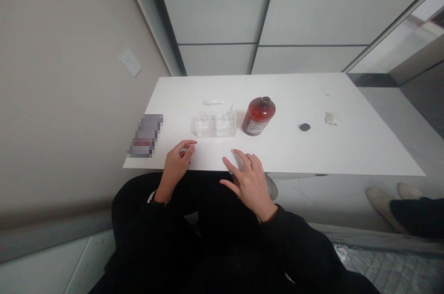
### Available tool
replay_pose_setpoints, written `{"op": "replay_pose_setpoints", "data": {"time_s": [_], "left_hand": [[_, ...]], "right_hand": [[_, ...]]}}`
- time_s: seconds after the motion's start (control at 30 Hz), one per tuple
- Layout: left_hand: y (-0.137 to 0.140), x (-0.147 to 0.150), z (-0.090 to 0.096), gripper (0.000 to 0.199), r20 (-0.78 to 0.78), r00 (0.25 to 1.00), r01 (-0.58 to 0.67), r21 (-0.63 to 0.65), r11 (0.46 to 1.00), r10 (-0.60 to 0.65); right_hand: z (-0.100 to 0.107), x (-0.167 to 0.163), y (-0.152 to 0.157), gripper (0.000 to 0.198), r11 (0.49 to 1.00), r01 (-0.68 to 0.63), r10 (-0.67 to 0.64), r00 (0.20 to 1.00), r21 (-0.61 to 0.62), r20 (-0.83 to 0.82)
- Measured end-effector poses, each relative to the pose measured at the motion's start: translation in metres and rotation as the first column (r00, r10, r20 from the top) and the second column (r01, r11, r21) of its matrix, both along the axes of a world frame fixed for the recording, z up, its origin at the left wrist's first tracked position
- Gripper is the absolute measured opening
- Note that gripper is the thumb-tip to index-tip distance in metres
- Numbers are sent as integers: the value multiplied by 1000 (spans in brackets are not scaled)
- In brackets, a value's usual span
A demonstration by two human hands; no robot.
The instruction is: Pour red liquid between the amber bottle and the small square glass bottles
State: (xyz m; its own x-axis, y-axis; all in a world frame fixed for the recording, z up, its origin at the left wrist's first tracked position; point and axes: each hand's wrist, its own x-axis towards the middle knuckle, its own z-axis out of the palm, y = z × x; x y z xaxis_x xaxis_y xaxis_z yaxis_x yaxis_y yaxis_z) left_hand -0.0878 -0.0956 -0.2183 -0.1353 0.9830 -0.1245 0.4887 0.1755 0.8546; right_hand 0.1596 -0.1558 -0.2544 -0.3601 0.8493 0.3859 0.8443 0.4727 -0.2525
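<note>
The clear box [225, 126] is set on the table [354, 150], just beside the red bottle [258, 118]. Near the box, the left hand [176, 161] is held curled (whether its fingertips meet cannot be told); the right hand [252, 184] is held spread.

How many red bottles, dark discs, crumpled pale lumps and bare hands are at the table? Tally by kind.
Red bottle: 1
Dark disc: 1
Crumpled pale lump: 1
Bare hands, left hand and right hand: 2
Total: 5
</note>
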Motion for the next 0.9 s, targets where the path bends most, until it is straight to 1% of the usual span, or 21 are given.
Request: {"op": "replay_pose_setpoints", "data": {"time_s": [0.13,0.27,0.9], "left_hand": [[0,-1,-1,48,1,1000,9,-7,1000,-9],[0,0,-2,48,-2,1000,8,-5,1000,-8],[1,-2,-4,47,-46,999,3,-2,1000,-4]], "right_hand": [[-1,6,-2,58,1000,2,-2,1000,31,10],[-3,12,-5,56,999,2,-2,1000,36,5],[-8,50,-23,50,1000,9,-9,1000,-5,-9]]}}
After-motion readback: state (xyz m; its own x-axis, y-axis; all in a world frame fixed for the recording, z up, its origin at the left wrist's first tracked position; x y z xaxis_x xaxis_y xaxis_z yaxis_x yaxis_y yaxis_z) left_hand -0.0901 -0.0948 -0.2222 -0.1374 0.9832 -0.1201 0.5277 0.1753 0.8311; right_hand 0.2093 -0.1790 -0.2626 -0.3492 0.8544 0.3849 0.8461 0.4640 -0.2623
